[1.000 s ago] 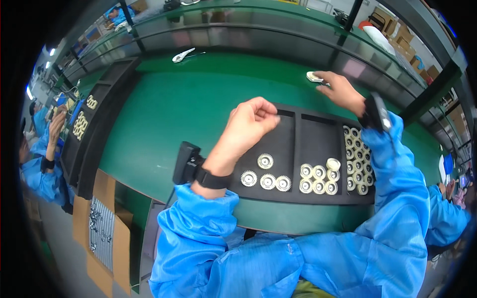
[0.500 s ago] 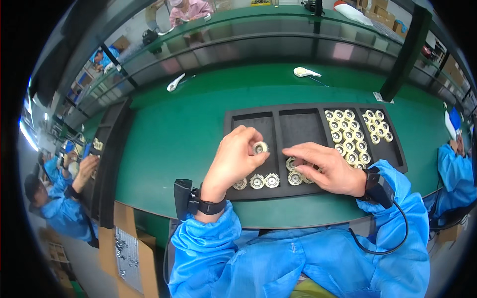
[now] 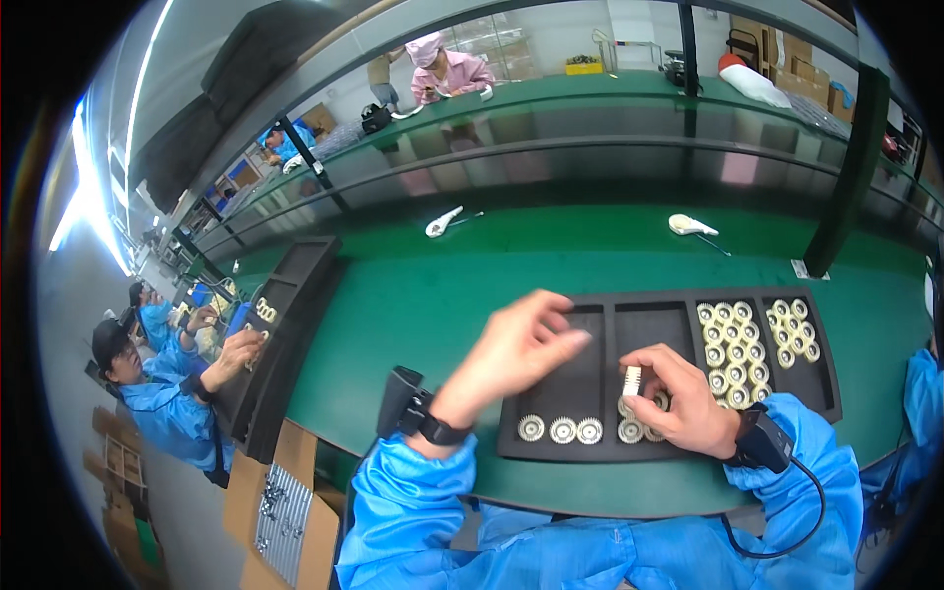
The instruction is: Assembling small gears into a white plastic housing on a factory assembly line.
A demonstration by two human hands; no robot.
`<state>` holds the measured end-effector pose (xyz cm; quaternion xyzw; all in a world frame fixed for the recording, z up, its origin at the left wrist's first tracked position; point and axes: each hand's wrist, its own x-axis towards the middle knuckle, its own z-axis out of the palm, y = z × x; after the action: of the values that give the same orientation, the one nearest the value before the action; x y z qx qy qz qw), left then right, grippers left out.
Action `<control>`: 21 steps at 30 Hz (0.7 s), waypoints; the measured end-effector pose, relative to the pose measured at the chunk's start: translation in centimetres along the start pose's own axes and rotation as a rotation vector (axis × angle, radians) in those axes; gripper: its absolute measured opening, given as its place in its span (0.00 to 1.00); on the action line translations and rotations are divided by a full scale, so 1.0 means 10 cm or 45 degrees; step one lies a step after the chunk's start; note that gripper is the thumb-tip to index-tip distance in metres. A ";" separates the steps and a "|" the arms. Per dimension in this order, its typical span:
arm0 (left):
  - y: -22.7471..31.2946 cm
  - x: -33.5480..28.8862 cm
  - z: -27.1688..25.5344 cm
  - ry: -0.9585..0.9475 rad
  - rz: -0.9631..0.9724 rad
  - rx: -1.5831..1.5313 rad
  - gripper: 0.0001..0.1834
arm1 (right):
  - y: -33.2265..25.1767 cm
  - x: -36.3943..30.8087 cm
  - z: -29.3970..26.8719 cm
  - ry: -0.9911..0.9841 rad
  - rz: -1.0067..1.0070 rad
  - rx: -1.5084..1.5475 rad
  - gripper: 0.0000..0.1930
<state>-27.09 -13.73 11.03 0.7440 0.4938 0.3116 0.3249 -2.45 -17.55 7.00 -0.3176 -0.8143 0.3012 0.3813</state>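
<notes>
A cream gear (image 3: 632,380), seen edge-on, is pinched between the thumb and fingers of my right hand (image 3: 683,398). That hand is over the second compartment of a black foam tray (image 3: 551,452), partly hiding gears (image 3: 629,431) at its near end. My left hand (image 3: 511,346) hovers above the tray's far left corner, fingers apart and holding nothing. Three gears (image 3: 562,431) lie along the near edge of the leftmost compartment. Many gears (image 3: 735,354) fill the third compartment, and several more gears (image 3: 795,330) sit in the far part of the rightmost one.
Two white tools (image 3: 444,222) with thin stems lie farther back on the green table (image 3: 393,324). A dark post (image 3: 848,177) rises at the right. Another black tray (image 3: 285,344) is at the left, where a co-worker's hand (image 3: 239,352) reaches in. Below it is an open cardboard box (image 3: 285,511).
The gear has passed from my left hand to my right. My left hand has opened and moved off from it. The view has tilted up and turned left.
</notes>
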 end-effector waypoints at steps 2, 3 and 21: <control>-0.34 0.27 -0.31 0.303 0.022 0.376 0.26 | 0.07 0.01 0.02 0.043 0.215 0.315 0.20; -0.59 0.41 -0.46 0.431 -0.003 0.571 0.26 | 0.13 0.00 0.04 0.072 0.185 0.396 0.20; -2.55 1.76 -1.17 0.880 -0.279 0.569 0.34 | -0.01 0.07 -0.02 -0.073 0.178 0.174 0.20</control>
<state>-44.27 12.54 0.35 0.5911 0.7053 0.3915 0.0024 -2.66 -17.11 7.49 -0.3380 -0.7782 0.3908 0.3568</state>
